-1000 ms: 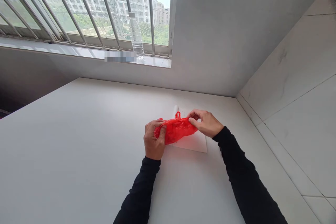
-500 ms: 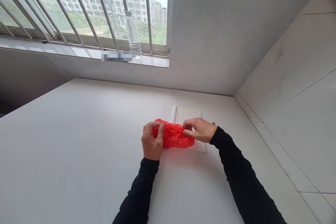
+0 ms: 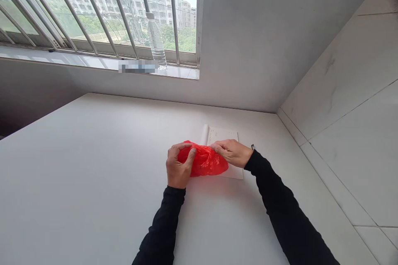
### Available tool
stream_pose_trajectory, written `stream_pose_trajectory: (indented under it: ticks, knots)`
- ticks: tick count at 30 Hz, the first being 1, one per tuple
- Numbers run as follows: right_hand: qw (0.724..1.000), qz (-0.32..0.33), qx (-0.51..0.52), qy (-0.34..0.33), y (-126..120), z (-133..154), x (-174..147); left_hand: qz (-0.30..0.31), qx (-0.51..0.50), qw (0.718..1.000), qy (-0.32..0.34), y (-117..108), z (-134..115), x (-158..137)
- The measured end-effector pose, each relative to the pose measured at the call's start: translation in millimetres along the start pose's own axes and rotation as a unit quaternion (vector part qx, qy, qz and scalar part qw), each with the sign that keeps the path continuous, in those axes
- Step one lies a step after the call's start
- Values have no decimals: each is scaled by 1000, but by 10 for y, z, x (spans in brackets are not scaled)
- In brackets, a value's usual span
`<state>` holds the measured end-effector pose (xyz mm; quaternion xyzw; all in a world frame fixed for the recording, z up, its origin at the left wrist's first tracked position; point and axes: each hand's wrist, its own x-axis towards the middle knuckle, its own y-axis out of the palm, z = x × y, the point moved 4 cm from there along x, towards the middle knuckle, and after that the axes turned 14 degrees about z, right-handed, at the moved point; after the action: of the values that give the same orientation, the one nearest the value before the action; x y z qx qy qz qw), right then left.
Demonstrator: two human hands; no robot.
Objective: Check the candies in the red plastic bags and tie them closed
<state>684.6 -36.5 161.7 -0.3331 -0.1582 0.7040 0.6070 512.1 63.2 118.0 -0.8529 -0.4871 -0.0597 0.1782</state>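
Between my hands is a crumpled, thin red plastic bag [image 3: 207, 164], partly see-through. My left hand [image 3: 179, 165] grips its left end, with the thumb in front and the fingers curled over the top. At the bag's upper right edge, my right hand [image 3: 232, 151] pinches the plastic, its fingertips pressed together. Behind and under the bag lies a notepad [image 3: 225, 133] with its cover rolled back and small marks on the page; the bag and my right hand hide much of it.
The white table [image 3: 93, 165] reaches to the grey wall [image 3: 242, 49] and the tiled wall [image 3: 348, 132]. A clear water bottle [image 3: 157, 43] stands on the sill of the barred window, beside a blurred-out object [image 3: 138, 66]. A small dark object [image 3: 253, 147] shows by my right wrist.
My right hand has shifted slightly left along the bag's top edge, and its fingers have closed into a tighter pinch. My left hand keeps its hold at the left end.
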Motion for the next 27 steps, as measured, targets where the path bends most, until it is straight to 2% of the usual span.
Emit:
stream_pose_trajectory:
  ticks: [3, 6, 8, 10, 12, 14, 17, 20, 23, 27]
  knots:
    - [999, -8, 44, 6, 9, -32, 31, -37, -23, 999, -18, -68, 71, 27]
    - [998, -24, 51, 5, -37, -84, 16, -110, -63, 991, -38, -186, 182, 59]
    - [997, -60, 43, 15, -105, -141, -15, -168, -100, 979, -52, -274, 266, 74]
    - [993, -103, 51, 32, -174, -199, -47, -202, -139, 967, -64, -334, 324, 86]
    - [988, -133, 76, 33, -209, -226, -62, -197, -169, 963, -68, -351, 325, 94]
    - [985, -140, 104, 17, -200, -208, -52, -166, -186, 966, -67, -326, 279, 93]
    - [985, -120, 126, -2, -134, -137, -16, -118, -183, 973, -79, -254, 203, 80]
    - [989, -92, 114, -11, -83, -57, -5, -110, -154, 977, -97, -218, 188, 72]
    - [991, -97, 90, -23, -113, 4, -45, -152, -121, 975, -103, -267, 220, 72]
    - [974, -194, 109, -43, -257, 36, -150, -278, -70, 952, -106, -444, 259, 35]
